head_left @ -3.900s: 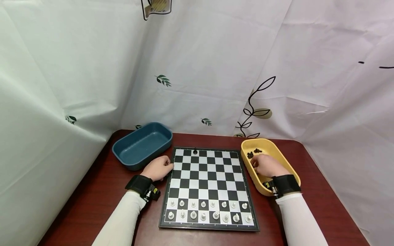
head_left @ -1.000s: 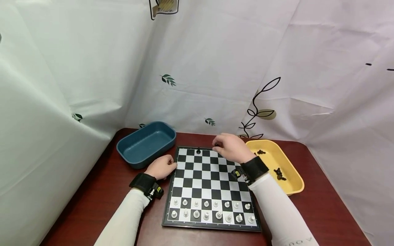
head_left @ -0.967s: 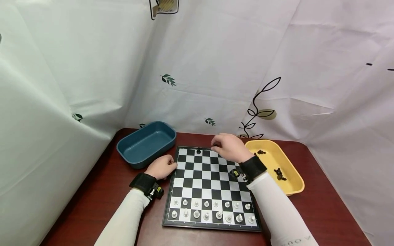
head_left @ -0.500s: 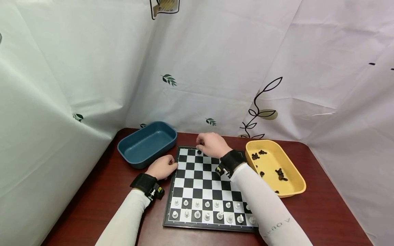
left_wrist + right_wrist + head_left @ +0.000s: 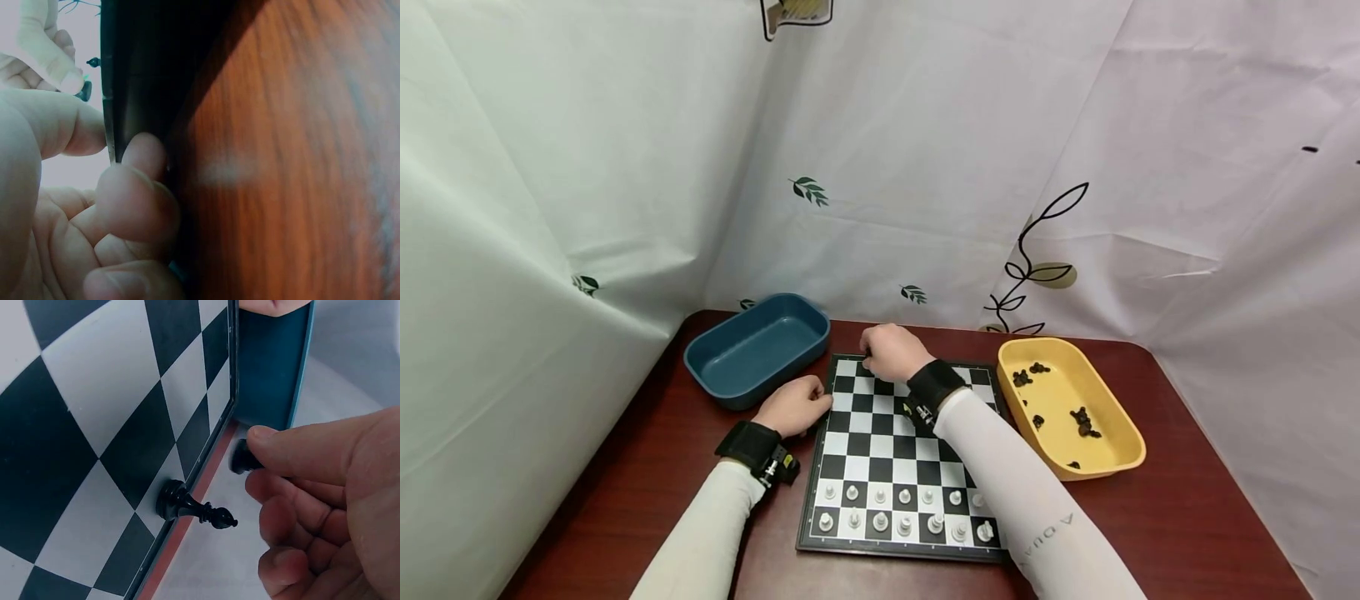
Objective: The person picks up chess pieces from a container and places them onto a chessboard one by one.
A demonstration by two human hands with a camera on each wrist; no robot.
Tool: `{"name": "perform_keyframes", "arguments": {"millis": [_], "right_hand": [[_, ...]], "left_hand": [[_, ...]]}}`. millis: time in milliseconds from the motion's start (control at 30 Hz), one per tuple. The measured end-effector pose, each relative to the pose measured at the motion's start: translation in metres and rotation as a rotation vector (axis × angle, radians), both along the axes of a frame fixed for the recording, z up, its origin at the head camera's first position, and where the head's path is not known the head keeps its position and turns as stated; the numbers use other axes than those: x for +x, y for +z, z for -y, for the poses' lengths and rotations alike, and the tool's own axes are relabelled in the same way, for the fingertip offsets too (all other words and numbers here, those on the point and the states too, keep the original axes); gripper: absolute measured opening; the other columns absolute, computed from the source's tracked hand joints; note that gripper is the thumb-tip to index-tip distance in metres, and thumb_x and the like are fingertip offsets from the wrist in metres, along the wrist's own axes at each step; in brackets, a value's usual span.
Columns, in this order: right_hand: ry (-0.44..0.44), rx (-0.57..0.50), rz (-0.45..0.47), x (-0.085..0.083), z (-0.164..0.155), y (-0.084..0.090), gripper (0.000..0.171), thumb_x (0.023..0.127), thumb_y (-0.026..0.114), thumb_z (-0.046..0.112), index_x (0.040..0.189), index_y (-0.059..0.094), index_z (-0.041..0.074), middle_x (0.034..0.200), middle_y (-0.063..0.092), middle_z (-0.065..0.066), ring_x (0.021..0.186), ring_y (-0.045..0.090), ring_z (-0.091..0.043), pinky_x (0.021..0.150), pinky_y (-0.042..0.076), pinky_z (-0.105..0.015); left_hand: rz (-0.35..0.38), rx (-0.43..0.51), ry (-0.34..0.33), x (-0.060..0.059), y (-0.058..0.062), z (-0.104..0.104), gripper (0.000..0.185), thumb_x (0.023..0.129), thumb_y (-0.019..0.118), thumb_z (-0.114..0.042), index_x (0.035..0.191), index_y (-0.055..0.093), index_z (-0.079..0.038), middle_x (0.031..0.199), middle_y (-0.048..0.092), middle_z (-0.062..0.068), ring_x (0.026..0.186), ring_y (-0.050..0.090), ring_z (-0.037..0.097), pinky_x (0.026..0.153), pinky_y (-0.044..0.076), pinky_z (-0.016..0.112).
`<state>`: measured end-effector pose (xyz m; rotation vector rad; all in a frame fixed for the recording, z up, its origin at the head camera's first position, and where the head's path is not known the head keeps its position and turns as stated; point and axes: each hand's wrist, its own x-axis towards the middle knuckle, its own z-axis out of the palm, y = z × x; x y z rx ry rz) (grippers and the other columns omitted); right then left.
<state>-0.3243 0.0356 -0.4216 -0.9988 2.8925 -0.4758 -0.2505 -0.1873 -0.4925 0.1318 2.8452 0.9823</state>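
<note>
A black piece is pinched in the right hand; it should be lowered upright, square-centred, beside the standing piece. The chessboard is steadied by the left hand, fingers curled against its edge.

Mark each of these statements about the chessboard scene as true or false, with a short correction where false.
1. The right hand pinches a black chess piece over the far edge of the chessboard. True.
2. The blue tray is full of white pieces. False: nothing shows inside it; the white pieces stand in two rows on the near side of the board.
3. The left hand rests at the left edge of the board. True.
4. The yellow tray is left of the board. False: it is on the right, with dark pieces lying in it.
5. A black piece already stands on the board's far row. True.
</note>
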Motion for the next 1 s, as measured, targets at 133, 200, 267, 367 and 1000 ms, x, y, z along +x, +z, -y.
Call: {"name": "perform_keyframes", "arguments": {"millis": [133, 200, 267, 367, 1000], "right_hand": [[0.037, 0.047, -0.025, -0.001, 0.003, -0.002, 0.024, 0.105, 0.075, 0.006, 0.129, 0.077, 0.002, 0.124, 0.077, -0.014, 0.115, 0.074, -0.030, 0.101, 0.059, -0.044], [0.045, 0.072, -0.052, -0.002, 0.004, -0.004, 0.024, 0.104, 0.075, 0.006, 0.128, 0.078, 0.003, 0.124, 0.078, -0.014, 0.115, 0.074, -0.030, 0.101, 0.059, -0.044], [0.045, 0.096, -0.074, -0.004, 0.005, -0.007, 0.023, 0.104, 0.077, 0.008, 0.126, 0.079, 0.005, 0.121, 0.079, -0.012, 0.113, 0.075, -0.029, 0.100, 0.059, -0.043], [0.043, 0.129, -0.101, -0.005, 0.006, -0.010, 0.016, 0.103, 0.079, 0.011, 0.119, 0.081, 0.008, 0.113, 0.079, -0.009, 0.106, 0.075, -0.026, 0.094, 0.060, -0.042], [0.022, 0.184, -0.143, -0.007, 0.013, -0.015, 0.008, 0.102, 0.081, 0.014, 0.109, 0.084, 0.013, 0.103, 0.081, -0.004, 0.099, 0.075, -0.023, 0.088, 0.061, -0.041]], "left_hand": [[0.002, -0.008, 0.003, 0.000, 0.000, 0.000, 0.027, 0.107, 0.062, -0.034, 0.088, 0.063, -0.015, 0.065, 0.061, 0.005, 0.050, 0.060, 0.023, 0.054, 0.045, 0.037], [0.004, -0.007, 0.002, 0.000, 0.001, 0.000, 0.027, 0.107, 0.062, -0.034, 0.087, 0.062, -0.015, 0.065, 0.060, 0.005, 0.050, 0.060, 0.023, 0.054, 0.045, 0.037], [0.003, -0.008, 0.000, 0.000, 0.002, 0.000, 0.028, 0.107, 0.062, -0.034, 0.087, 0.062, -0.015, 0.065, 0.060, 0.005, 0.050, 0.060, 0.023, 0.055, 0.045, 0.037], [0.002, -0.005, -0.002, 0.001, 0.003, -0.001, 0.027, 0.108, 0.062, -0.033, 0.087, 0.062, -0.014, 0.065, 0.060, 0.005, 0.050, 0.060, 0.023, 0.055, 0.045, 0.037], [0.003, -0.005, 0.003, 0.002, 0.003, 0.001, 0.027, 0.107, 0.062, -0.032, 0.087, 0.062, -0.014, 0.065, 0.060, 0.005, 0.050, 0.060, 0.022, 0.055, 0.045, 0.037]]}}
